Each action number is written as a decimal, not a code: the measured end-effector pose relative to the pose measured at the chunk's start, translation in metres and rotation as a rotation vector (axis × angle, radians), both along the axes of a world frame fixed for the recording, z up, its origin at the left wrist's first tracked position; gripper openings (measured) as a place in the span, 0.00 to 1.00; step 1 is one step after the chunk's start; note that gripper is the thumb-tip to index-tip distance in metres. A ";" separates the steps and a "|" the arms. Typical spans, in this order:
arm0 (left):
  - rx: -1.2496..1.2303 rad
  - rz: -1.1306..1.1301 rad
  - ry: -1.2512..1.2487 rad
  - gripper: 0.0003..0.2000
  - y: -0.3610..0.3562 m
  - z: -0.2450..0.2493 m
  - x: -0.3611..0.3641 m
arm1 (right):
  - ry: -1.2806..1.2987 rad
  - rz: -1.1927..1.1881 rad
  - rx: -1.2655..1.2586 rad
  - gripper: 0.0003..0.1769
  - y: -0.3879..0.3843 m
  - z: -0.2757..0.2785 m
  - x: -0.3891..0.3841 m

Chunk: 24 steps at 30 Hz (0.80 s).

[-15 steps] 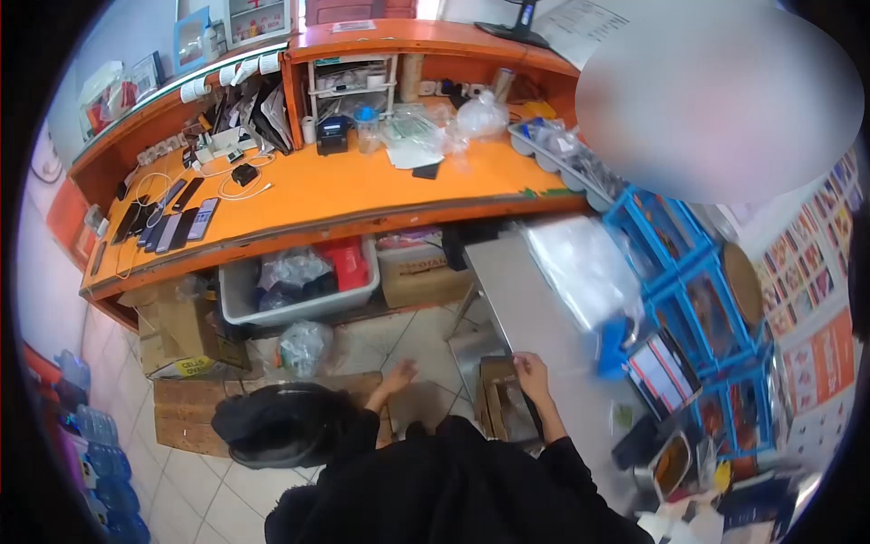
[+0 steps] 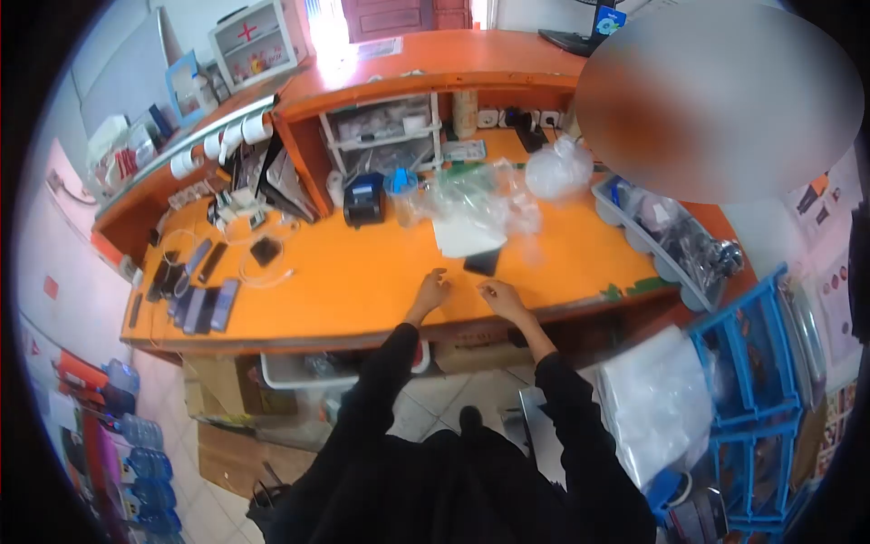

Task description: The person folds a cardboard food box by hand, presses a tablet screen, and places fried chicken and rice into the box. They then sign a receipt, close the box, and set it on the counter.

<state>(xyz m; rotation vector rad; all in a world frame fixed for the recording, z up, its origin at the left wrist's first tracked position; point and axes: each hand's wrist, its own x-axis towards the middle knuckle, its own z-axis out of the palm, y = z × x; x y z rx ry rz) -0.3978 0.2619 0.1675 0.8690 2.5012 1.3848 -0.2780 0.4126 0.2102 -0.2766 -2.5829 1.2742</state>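
Both of my hands are over the front part of the orange desk [image 2: 362,288]. My left hand [image 2: 431,296] has its fingers loosely bent and apart, with nothing seen in it. Close on its right is my right hand [image 2: 504,300], its fingers half curled and also without a visible object. Just beyond them lies a dark flat phone-like object [image 2: 484,262]. It sits at the edge of a white sheet [image 2: 464,239], which is partly under crumpled clear plastic bags [image 2: 473,195].
A black box-shaped device [image 2: 364,199] and white shelf rack [image 2: 381,131] stand behind. Several phones [image 2: 207,306] and cables lie left. On the right are a grey bin [image 2: 671,249], blue drawers [image 2: 752,354] and plastic sheeting [image 2: 657,399]. A person is at the right, blurred.
My view has swung toward the desk and closer to it. Both hands have moved forward over the desk and nearer each other; my right hand has left the metal table's edge.
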 end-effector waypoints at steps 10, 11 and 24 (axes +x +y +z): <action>0.366 0.344 -0.354 0.22 0.073 -0.040 -0.114 | -0.408 -0.462 0.373 0.29 0.058 -0.020 -0.134; 0.405 0.252 -0.567 0.20 0.071 -0.041 -0.123 | -0.390 -0.502 0.225 0.29 0.063 -0.015 -0.135; 0.348 -0.282 -1.520 0.22 0.014 0.094 -0.097 | 0.002 -0.187 -1.011 0.33 0.032 0.124 -0.030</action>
